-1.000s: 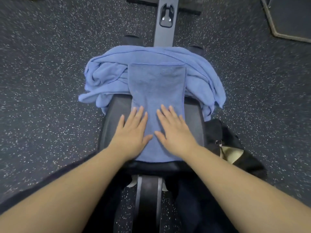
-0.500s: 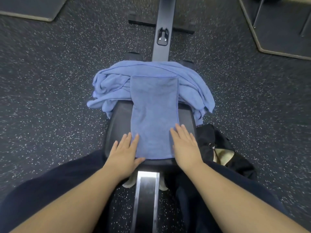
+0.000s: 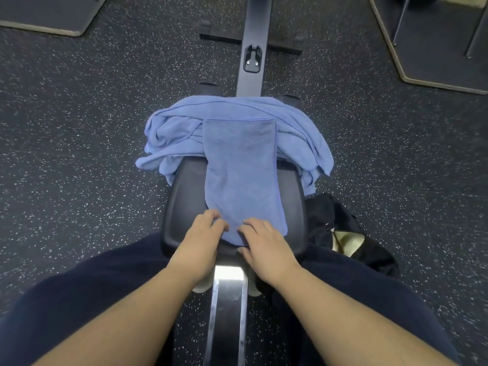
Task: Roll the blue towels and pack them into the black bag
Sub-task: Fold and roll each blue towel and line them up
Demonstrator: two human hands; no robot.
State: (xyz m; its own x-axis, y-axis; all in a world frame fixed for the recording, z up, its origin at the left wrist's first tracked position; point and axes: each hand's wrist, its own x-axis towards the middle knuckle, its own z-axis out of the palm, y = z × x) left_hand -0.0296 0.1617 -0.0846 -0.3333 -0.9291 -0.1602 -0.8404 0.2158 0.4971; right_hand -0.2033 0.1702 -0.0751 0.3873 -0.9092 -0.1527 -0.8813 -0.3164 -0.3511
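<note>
Hands are seen from above, reaching forward from a seated person's dark-trousered lap toward a black padded seat [image 3: 184, 196] mounted on a metal rail [image 3: 227, 307]. A folded blue towel [image 3: 241, 178] is laid lengthwise down the middle of the seat as a long narrow strip, its far end lying over a heap of loose blue towels [image 3: 182, 133] bunched across the seat's far edge and spilling off both sides. The near end of the folded towel is gripped by both hands. The left hand [image 3: 202, 240] is placed at the strip's near left corner, its fingers curled over the cloth's edge. The right hand [image 3: 264, 243] is placed just beside it on the near edge, fingers likewise bent and pressed into the fabric, thumb tucked below at the seat's rim. The two hands are nearly touching at the knuckles. The towel's near edge is slightly bunched between them.

A black bag [image 3: 351, 228] is set on the floor just right of the seat, against the person's right leg, its mouth open and a pale lining showing inside. The floor [image 3: 79, 154] is dark rubber flecked with white. Edges of raised platforms are seen in the upper corners.
</note>
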